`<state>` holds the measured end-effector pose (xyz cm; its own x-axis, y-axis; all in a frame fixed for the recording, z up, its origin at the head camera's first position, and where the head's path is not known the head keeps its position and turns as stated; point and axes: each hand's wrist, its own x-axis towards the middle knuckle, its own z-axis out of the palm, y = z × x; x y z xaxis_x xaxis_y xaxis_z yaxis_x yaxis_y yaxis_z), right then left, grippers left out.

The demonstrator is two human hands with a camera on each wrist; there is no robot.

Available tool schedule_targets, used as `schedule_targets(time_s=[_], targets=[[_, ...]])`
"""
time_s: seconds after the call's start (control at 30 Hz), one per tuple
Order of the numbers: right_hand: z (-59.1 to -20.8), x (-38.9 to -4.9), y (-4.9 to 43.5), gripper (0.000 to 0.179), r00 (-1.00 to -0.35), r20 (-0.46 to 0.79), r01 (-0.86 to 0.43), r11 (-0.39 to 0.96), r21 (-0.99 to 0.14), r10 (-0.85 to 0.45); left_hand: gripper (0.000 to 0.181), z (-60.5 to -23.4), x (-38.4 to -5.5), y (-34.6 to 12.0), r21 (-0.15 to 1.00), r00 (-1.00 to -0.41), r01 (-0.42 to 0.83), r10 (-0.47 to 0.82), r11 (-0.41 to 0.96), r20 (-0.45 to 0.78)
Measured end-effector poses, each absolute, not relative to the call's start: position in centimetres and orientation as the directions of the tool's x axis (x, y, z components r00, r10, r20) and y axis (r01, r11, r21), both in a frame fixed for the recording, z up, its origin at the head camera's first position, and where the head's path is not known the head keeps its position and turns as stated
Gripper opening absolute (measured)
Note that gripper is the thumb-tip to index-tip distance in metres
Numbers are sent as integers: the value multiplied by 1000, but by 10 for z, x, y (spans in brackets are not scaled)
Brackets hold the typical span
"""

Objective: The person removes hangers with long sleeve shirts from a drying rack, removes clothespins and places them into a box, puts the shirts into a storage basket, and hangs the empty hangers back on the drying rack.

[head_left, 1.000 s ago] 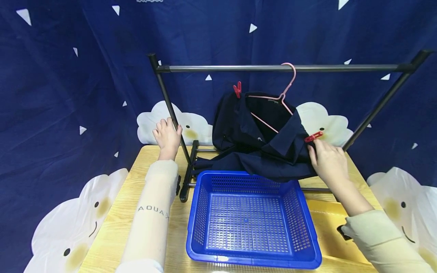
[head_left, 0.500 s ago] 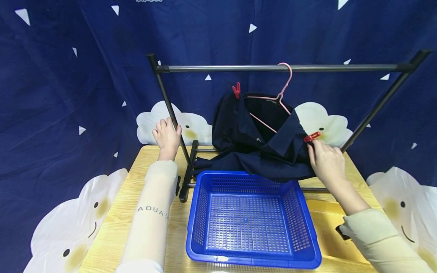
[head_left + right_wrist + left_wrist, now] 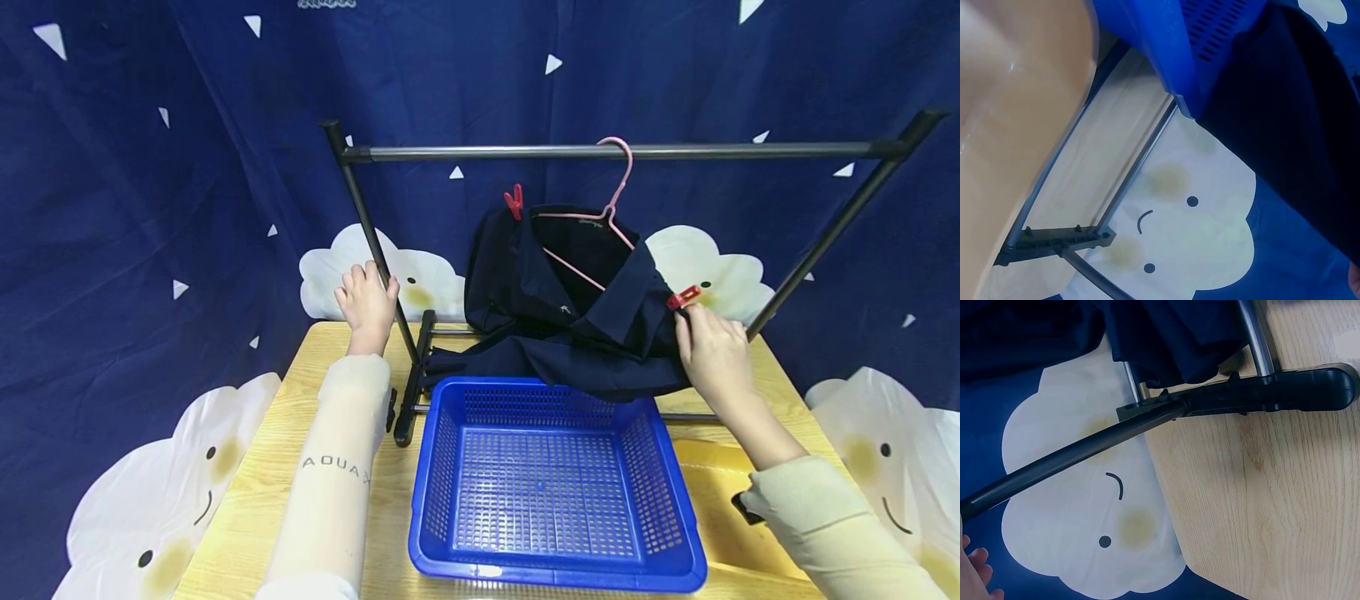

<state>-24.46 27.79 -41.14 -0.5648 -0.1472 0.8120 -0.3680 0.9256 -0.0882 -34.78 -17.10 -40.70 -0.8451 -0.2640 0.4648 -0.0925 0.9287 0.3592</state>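
Observation:
A dark navy collared shirt (image 3: 570, 358) hangs on a pink hanger (image 3: 622, 179), its hook over the rack's top bar (image 3: 450, 153). My right hand (image 3: 716, 346) pinches the shirt at its right shoulder, right beside a red clothespin (image 3: 684, 297). Another red clothespin (image 3: 514, 202) stands up at the left shoulder. On the far left, my left hand (image 3: 366, 304) grips the rack's left post (image 3: 360, 204), thumb on one side and fingers on the other. In the left wrist view, curled fingers (image 3: 979, 565) show beneath the post's end. The right wrist view catches only a bit of hand (image 3: 1355, 278).
In front of the rack a blue perforated basket (image 3: 555, 575) stands on the wooden table (image 3: 300, 400), the shirt's hem hanging over its back rim. A yellow tray (image 3: 705, 475) lies to its right, partly under my forearm. Behind hangs a blue curtain (image 3: 225, 167).
The hanger's hook has slid left along the bar, and the shirt with both clothespins has shifted slightly left. My right hand has moved left with it; the left hand stays put.

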Motion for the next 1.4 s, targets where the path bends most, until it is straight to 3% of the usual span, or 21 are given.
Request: schedule_targets(time_s=[0.8, 0.97, 1.2, 1.4], targets=[[-411, -238, 283, 16, -447, 890, -405, 907, -112, -90, 36, -408, -349, -171, 371, -845, -92, -270, 924, 462], [-416, -233, 289, 18, -420, 900, -435, 896, -88, -115, 36, -408, -349, -170, 375, -843, -92, -272, 923, 464], [-425, -225, 298, 36, -391, 904, -465, 885, -32, -173, 34, -408, -351, -170, 370, -838, -95, -275, 924, 472], [-432, -221, 301, 35, -333, 918, -500, 866, 22, -216, 35, -409, -351, -171, 369, -847, -101, -275, 924, 455]])
